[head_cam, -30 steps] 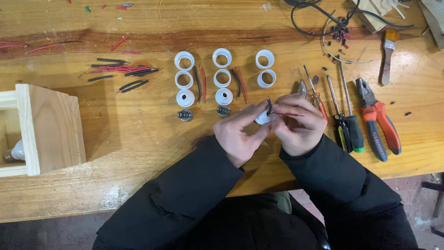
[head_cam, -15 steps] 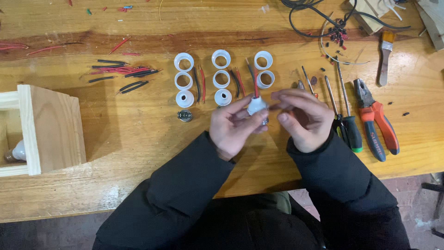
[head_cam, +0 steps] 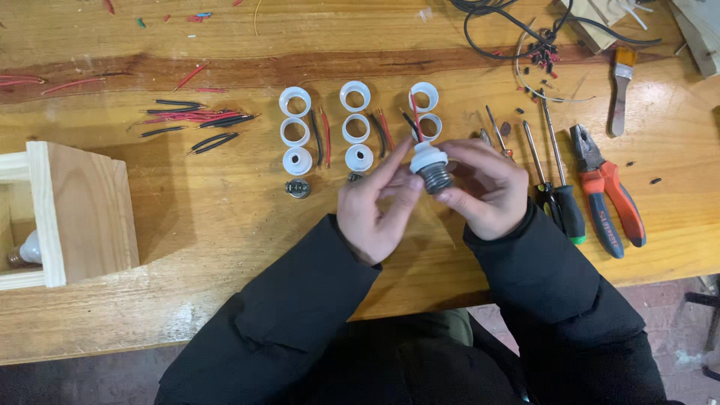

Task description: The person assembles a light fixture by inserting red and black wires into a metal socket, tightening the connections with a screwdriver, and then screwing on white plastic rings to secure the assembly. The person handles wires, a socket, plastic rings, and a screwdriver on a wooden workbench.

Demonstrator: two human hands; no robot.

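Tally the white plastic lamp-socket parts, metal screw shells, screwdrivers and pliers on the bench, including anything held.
White plastic parts: 9, one held in both hands
Metal screw shells: 3, one held, one half hidden by the left hand
Screwdrivers: 2 clear
Pliers: 1
Total: 15

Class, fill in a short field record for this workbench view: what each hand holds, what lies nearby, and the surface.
left hand: fingertips on the lamp socket
right hand: holds the same socket, red and black wires sticking up from it
behind hands: white plastic rings in three columns
right side: pliers, screwdrivers
left edge: wooden box
surface: wooden bench
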